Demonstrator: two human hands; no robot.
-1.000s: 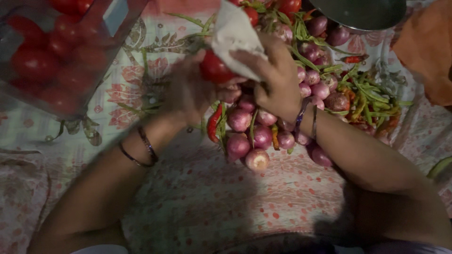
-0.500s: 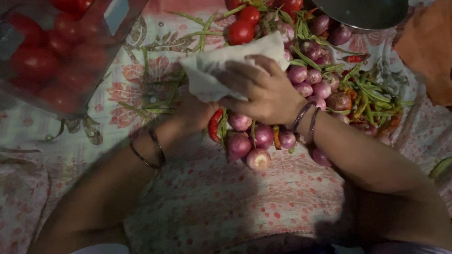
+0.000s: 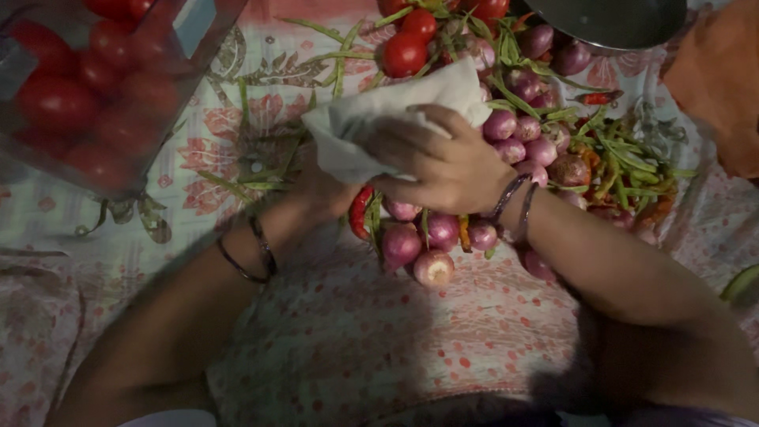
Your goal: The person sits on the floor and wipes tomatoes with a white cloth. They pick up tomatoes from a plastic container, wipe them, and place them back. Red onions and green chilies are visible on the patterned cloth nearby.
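Note:
My right hand (image 3: pixel 439 162) presses a white cloth (image 3: pixel 371 126) over something held from below by my left hand (image 3: pixel 320 194); the cloth hides what is inside it. Both hands hover over a heap of small purple onions (image 3: pixel 439 233) with a red chilli (image 3: pixel 360 212) at its left edge. Loose red tomatoes (image 3: pixel 405 54) lie just beyond the cloth, among long green beans (image 3: pixel 624 158).
A clear container (image 3: pixel 87 87) full of red tomatoes stands at the top left. A metal bowl (image 3: pixel 609 22) sits at the top edge, an orange cloth (image 3: pixel 715 79) at the right. Everything rests on a floral pink-and-white sheet (image 3: pixel 356 332).
A second ago my left hand held a red tomato in plain sight with the cloth raised above it. The cloth has since come down and spread over it; both hands have lowered slightly.

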